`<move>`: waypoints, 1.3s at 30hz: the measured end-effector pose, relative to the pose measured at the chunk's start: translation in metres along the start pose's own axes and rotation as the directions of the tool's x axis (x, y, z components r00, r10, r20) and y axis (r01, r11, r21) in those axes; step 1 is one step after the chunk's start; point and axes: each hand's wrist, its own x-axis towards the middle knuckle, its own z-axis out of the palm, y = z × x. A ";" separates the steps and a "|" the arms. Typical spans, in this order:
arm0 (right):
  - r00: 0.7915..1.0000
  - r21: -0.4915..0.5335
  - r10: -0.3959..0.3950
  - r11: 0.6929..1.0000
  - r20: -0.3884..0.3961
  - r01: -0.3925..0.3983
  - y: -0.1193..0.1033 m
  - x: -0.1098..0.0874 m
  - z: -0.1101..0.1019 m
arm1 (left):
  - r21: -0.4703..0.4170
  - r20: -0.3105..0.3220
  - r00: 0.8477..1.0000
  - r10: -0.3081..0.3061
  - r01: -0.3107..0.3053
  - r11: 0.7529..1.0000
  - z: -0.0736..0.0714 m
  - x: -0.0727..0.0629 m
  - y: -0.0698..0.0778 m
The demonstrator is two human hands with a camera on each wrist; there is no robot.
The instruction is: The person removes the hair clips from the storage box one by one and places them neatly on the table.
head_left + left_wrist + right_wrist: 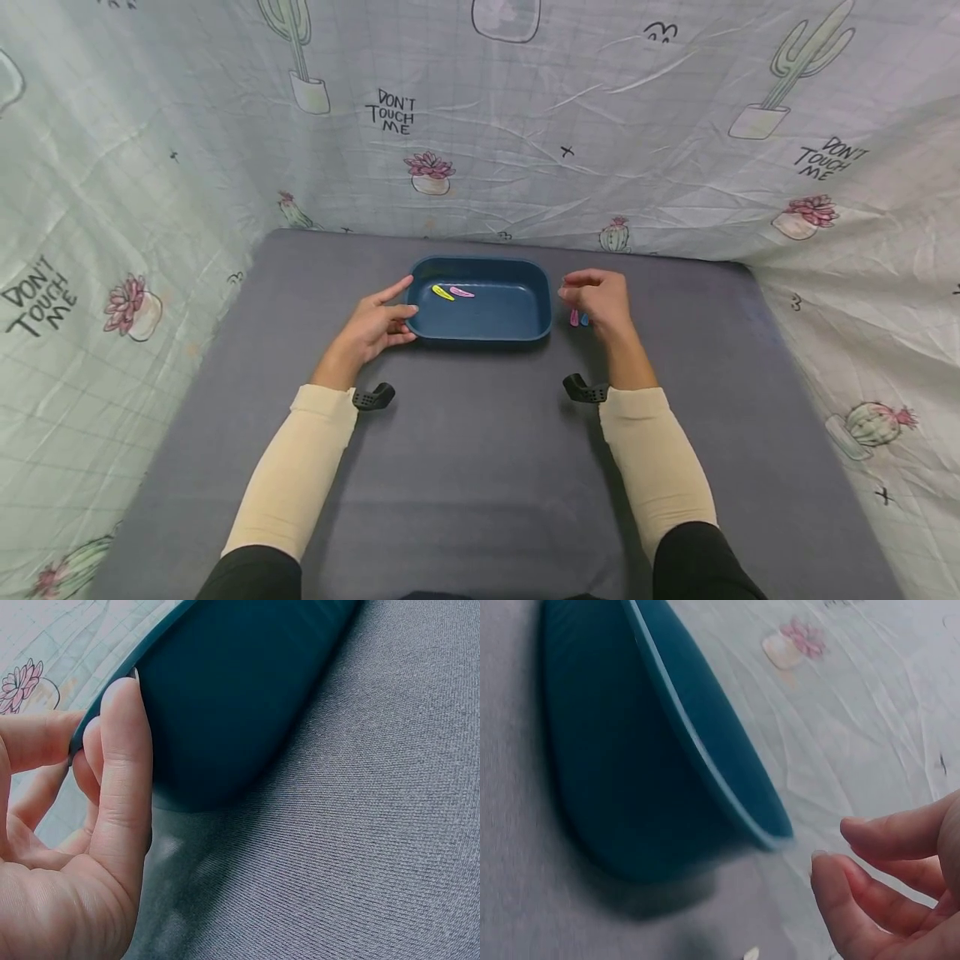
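Observation:
A dark blue rectangular tray (480, 335) lies in the middle of the head view, with a yellow hair clip (443, 292) and a pink hair clip (462, 292) inside near its left end. My left hand (372, 325) holds the tray's left end; the left wrist view shows its thumb and fingers (124, 772) pinching the rim. Just off the tray's right end is my right hand (602, 300), its fingers loosely bent. The right wrist view shows a gap between thumb and fingertips (829, 881) with nothing in it. Below that hand lie another pink clip (574, 317) and a blue clip (584, 319), partly hidden.
Grey cloth (465, 467) covers the table. A pale printed curtain (510, 167) hangs behind it and along both sides. Each wrist wears a black camera mount (373, 397). A small pale piece (751, 952) shows at the bottom of the right wrist view.

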 end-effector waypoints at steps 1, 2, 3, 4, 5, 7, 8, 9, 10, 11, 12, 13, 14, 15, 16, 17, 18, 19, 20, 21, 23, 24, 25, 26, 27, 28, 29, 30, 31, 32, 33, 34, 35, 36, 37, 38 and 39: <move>1.000 -0.001 -0.009 1.000 0.008 0.009 -0.002 0.000 0.003 | 0.001 0.000 1.000 0.001 -0.001 1.000 0.001 0.000 0.000; 1.000 -0.002 -0.017 1.000 0.017 0.017 -0.003 0.000 0.006 | 0.001 -0.001 1.000 0.003 -0.003 1.000 0.001 0.000 -0.001; 0.999 -0.006 -0.024 1.000 0.026 0.025 -0.004 0.000 0.008 | 0.001 -0.002 1.000 0.005 -0.005 1.000 0.002 0.000 -0.001; 0.999 -0.005 -0.030 1.000 0.037 0.030 -0.006 0.001 0.011 | 0.000 -0.002 1.000 0.007 -0.007 1.000 0.002 -0.001 -0.001; 0.998 -0.012 -0.033 0.999 0.048 0.034 -0.007 0.001 0.014 | 0.000 -0.003 1.000 0.008 -0.008 1.000 0.002 0.000 -0.001; 0.997 -0.030 -0.042 0.999 0.072 0.044 -0.009 0.002 0.019 | -0.001 -0.003 1.000 0.008 -0.008 1.000 0.003 0.000 -0.001; 0.995 -0.039 -0.046 0.998 0.087 0.050 -0.010 0.003 0.022 | -0.002 -0.004 1.000 0.008 -0.008 1.000 0.003 0.000 -0.001; 0.994 -0.045 -0.049 0.998 0.100 0.054 -0.011 0.004 0.025 | -0.002 -0.005 1.000 0.009 -0.009 1.000 0.003 0.000 -0.001; 0.992 -0.045 -0.049 0.998 0.115 0.055 -0.012 0.005 0.028 | -0.002 -0.005 1.000 0.010 -0.010 1.000 0.003 0.000 -0.001; 0.991 -0.051 -0.051 0.997 0.127 0.058 -0.013 0.006 0.032 | -0.001 -0.006 1.000 0.011 -0.011 1.000 0.003 0.001 -0.001; 0.989 -0.056 -0.051 0.997 0.139 0.060 -0.014 0.007 0.035 | 0.000 -0.007 1.000 0.013 -0.013 1.000 0.003 0.001 -0.001; 0.987 -0.060 -0.051 0.996 0.151 0.060 -0.015 0.008 0.039 | -0.001 -0.008 1.000 0.013 -0.013 1.000 0.003 0.001 -0.001; 0.985 -0.075 -0.052 0.995 0.162 0.064 -0.015 0.010 0.042 | 0.000 -0.010 1.000 0.014 -0.014 1.000 0.003 0.002 -0.001; 0.984 -0.083 -0.049 0.994 0.171 0.064 -0.016 0.011 0.046 | -0.001 -0.012 1.000 0.015 -0.015 1.000 0.004 0.002 -0.001; 0.983 -0.096 -0.048 0.993 0.179 0.066 -0.016 0.013 0.049 | -0.002 -0.013 1.000 0.013 -0.013 1.000 0.004 0.002 -0.001; 0.982 -0.117 -0.047 0.991 0.182 0.069 -0.016 0.014 0.053 | -0.005 -0.014 1.000 0.012 -0.012 1.000 0.004 0.002 -0.001; 0.982 -0.132 -0.047 0.989 0.186 0.072 -0.017 0.016 0.056 | -0.008 -0.013 1.000 0.010 -0.010 1.000 0.004 0.002 -0.001; 0.981 -0.149 -0.049 0.986 0.188 0.078 -0.017 0.017 0.059 | -0.009 -0.012 1.000 0.009 -0.009 1.000 0.004 0.002 -0.001; 0.980 -0.165 -0.051 0.983 0.190 0.083 -0.018 0.018 0.063 | -0.011 -0.011 1.000 0.007 -0.008 1.000 0.003 0.002 -0.001; 0.979 -0.176 -0.051 0.981 0.195 0.086 -0.018 0.019 0.066 | -0.010 -0.011 1.000 0.007 -0.007 1.000 0.003 0.002 0.000; 0.976 -0.196 -0.052 0.976 0.211 0.094 -0.019 0.020 0.073 | -0.010 -0.014 1.000 0.006 -0.006 1.000 0.003 0.001 0.000; 0.974 -0.198 -0.051 0.976 0.222 0.096 -0.020 0.021 0.076 | -0.010 -0.015 1.000 0.005 -0.005 1.000 0.003 0.000 0.000; 0.971 -0.200 -0.051 0.975 0.232 0.099 -0.020 0.022 0.079 | -0.010 -0.016 1.000 0.004 -0.005 1.000 0.002 -0.001 0.000; 0.969 -0.198 -0.049 0.975 0.244 0.099 -0.020 0.023 0.082 | -0.012 -0.016 1.000 0.003 -0.004 1.000 0.002 -0.001 0.000; 0.966 -0.197 -0.044 0.976 0.255 0.096 -0.019 0.024 0.085 | -0.012 -0.015 1.000 0.003 -0.003 1.000 0.002 -0.001 0.001; 0.964 -0.193 -0.039 0.977 0.264 0.092 -0.018 0.025 0.088 | -0.016 -0.013 1.000 0.002 -0.002 1.000 0.002 -0.001 0.000; 0.962 -0.191 -0.031 0.978 0.272 0.086 -0.018 0.026 0.091 | -0.020 -0.009 1.000 0.000 -0.001 1.000 0.002 -0.001 0.000; 0.960 -0.192 -0.023 0.978 0.278 0.079 -0.017 0.027 0.094 | -0.021 -0.006 1.000 0.000 0.000 1.000 0.002 -0.001 0.000; 0.959 -0.195 -0.012 0.978 0.285 0.070 -0.016 0.028 0.097 | -0.020 -0.003 1.000 -0.001 0.001 1.000 0.002 -0.001 0.000; 0.957 -0.200 -0.001 0.978 0.290 0.061 -0.015 0.028 0.100 | -0.021 -0.001 1.000 -0.001 0.001 1.000 0.002 0.000 -0.001; 0.955 -0.205 0.008 0.977 0.295 0.055 -0.014 0.029 0.103 | -0.021 -0.001 1.000 -0.002 0.002 1.000 0.002 0.000 -0.001; 0.954 -0.208 0.016 0.977 0.299 0.048 -0.013 0.030 0.106 | -0.022 -0.003 1.000 -0.003 0.003 1.000 0.002 0.000 -0.001; 0.953 -0.209 0.024 0.977 0.301 0.042 -0.012 0.030 0.109 | -0.023 -0.004 1.000 -0.004 0.004 1.000 0.002 0.000 -0.001; 0.952 -0.207 0.030 0.978 0.305 0.036 -0.011 0.030 0.111 | -0.020 -0.005 1.000 -0.005 0.004 1.000 0.002 0.000 -0.001; 0.950 -0.203 0.033 0.979 0.309 0.032 -0.010 0.031 0.114 | -0.019 -0.006 1.000 -0.005 0.005 1.000 0.002 0.000 -0.001; 0.949 -0.199 0.034 0.979 0.315 0.031 -0.009 0.031 0.117 | -0.017 -0.008 1.000 -0.005 0.005 1.000 0.002 -0.001 -0.001; 0.946 -0.194 0.035 0.981 0.321 0.030 -0.008 0.031 0.120 | -0.014 -0.009 1.000 -0.005 0.004 1.000 0.002 -0.001 0.000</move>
